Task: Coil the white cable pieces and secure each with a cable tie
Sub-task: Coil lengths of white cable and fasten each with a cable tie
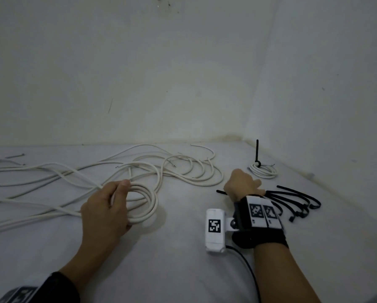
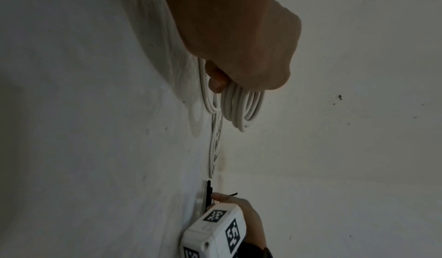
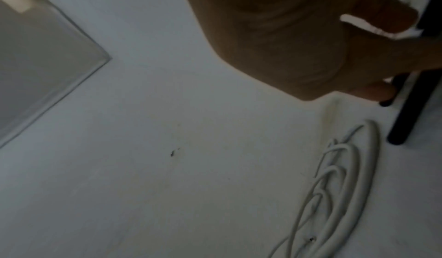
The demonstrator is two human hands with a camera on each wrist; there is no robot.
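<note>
- Head view: On a white surface [image 1: 183, 270] the left hand [image 1: 105, 212] curls around a coil of white cable [image 1: 142, 204], thumb on top, loose cable [image 1: 52, 171] trailing away to the left. The right hand [image 1: 241, 184] reaches into a pile of black cable ties [image 1: 296, 202], fingers closed on one black tie [image 1: 220, 192]. A finished coil [image 1: 264, 170], bound with an upright black tie, lies near the corner.
- Left wrist view: Fingers [image 2: 216, 78] wrap the stacked cable loops [image 2: 241, 107]; further off, the right hand [image 2: 241, 211] pinches a black tie [image 2: 209, 192].
- Right wrist view: Blurred fingers [image 3: 373, 91] grip a black tie [image 3: 413, 103]; loose cable loops [image 3: 339, 196] lie just beside it.
</note>
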